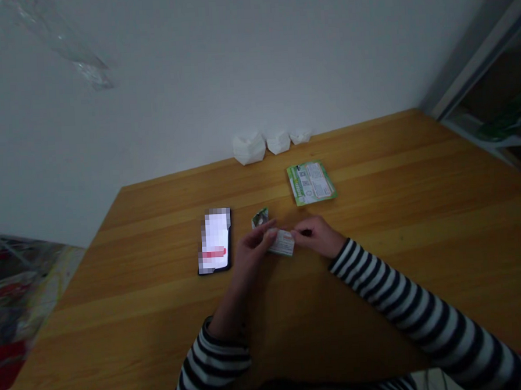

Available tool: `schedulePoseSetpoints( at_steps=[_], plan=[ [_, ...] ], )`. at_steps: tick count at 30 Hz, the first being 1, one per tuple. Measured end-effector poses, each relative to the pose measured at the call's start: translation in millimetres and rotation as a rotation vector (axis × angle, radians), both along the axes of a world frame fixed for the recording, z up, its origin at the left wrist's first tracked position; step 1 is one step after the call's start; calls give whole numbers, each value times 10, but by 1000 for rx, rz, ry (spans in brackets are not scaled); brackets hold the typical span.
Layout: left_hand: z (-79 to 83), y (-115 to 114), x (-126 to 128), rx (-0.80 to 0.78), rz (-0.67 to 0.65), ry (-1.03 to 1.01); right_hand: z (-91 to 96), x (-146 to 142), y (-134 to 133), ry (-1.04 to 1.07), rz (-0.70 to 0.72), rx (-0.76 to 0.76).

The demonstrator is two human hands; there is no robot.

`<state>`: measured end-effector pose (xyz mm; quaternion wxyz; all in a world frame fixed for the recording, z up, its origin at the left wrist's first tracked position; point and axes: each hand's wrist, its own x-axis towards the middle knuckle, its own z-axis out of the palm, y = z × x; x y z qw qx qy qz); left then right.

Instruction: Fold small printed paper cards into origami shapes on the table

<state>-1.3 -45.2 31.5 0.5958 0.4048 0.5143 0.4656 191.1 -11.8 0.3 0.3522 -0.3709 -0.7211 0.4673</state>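
Note:
A small white packet with fine print [282, 243] lies between my two hands over the wooden table. My left hand [253, 248] is closed on its left side, with the thumb on top of it. At the packet's right edge, my right hand [315, 234] pinches a corner between thumb and bent fingers. Just beyond my left fingers sits a small green and dark printed packet [260, 218]; I cannot tell whether it touches them. Further back lies a larger flat green and white printed pouch [311, 183].
A phone [214, 241] with a lit, partly pixelated screen lies left of my left hand on the wooden table [161, 293]. Three white folded pieces [249, 148] stand along the wall. Clear plastic [92, 73] hangs on the wall. At right is a shelf [488, 130].

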Motion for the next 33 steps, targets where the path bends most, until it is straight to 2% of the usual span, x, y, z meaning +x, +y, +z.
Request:
schedulePoseSetpoints(
  at_steps=[4,10,12,14,17,19,21,23,25,26,33],
  plan=[
    [-39,-37,82,55,126,183,-10,-76,-64,49,-110,39],
    [-83,-70,143,115,142,176,-20,-204,-144,180,-126,-52],
    [-90,-57,127,145,151,199,-25,-218,-144,228,-169,-86],
    [-100,-40,111,157,131,201,-36,-219,-136,272,-226,-114],
    [-118,-19,92,74,47,100,-58,-205,-123,305,-313,-134],
    [-115,-4,61,34,31,55,-64,-191,-116,328,-323,-153],
    [-87,18,-1,61,80,82,-57,-177,-108,383,-216,-228],
    [-45,44,-84,112,147,132,-38,-162,-102,445,-9,-342],
    [-8,67,-160,109,159,124,-11,-147,-98,483,163,-423],
    [4,75,-186,102,156,112,3,-138,-97,493,204,-442],
    [9,70,-168,104,125,119,66,-81,-104,511,215,-455]
  ],
)
